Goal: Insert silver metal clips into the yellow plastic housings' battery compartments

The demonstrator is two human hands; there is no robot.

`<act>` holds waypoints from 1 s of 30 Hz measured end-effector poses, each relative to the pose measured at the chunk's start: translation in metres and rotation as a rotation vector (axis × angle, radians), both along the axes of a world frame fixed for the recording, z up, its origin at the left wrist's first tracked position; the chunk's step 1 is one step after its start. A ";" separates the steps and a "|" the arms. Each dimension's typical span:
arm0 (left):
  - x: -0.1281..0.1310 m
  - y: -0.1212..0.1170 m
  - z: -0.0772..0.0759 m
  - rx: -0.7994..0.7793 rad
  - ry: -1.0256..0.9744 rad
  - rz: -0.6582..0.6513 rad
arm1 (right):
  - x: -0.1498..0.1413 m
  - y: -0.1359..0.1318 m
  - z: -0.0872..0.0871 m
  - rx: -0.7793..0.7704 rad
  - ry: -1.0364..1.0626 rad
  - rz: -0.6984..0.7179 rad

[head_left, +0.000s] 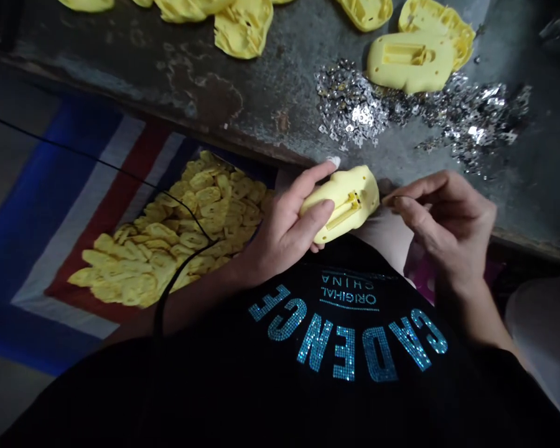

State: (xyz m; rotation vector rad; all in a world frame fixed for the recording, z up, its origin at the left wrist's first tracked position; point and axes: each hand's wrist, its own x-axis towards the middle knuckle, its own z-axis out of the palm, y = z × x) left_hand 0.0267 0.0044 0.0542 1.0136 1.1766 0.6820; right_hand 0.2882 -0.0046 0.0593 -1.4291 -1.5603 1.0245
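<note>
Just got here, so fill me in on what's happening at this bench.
The left hand holds a yellow plastic shell, its slotted side facing up. The right hand is pinched just beside it; whatever it grips is too small to tell. On the bench lie small metal pieces and more yellow shells; a large heap of yellow parts lies below.

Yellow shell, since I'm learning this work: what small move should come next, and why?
I'd probably ease the right hand to the nearer edge of the yellow shell: the left hand steadies it, slot showing, and the right fingertips look pinched beside it, though anything between them is unclear.
</note>
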 end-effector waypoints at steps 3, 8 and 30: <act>0.003 -0.004 0.006 0.043 0.027 -0.026 | -0.014 0.000 0.003 0.035 0.083 0.006; 0.005 -0.009 0.011 0.050 0.018 -0.054 | -0.016 -0.004 -0.004 0.103 -0.025 -0.015; 0.012 -0.015 -0.010 0.141 -0.146 -0.065 | 0.004 0.013 0.011 0.104 -0.029 0.137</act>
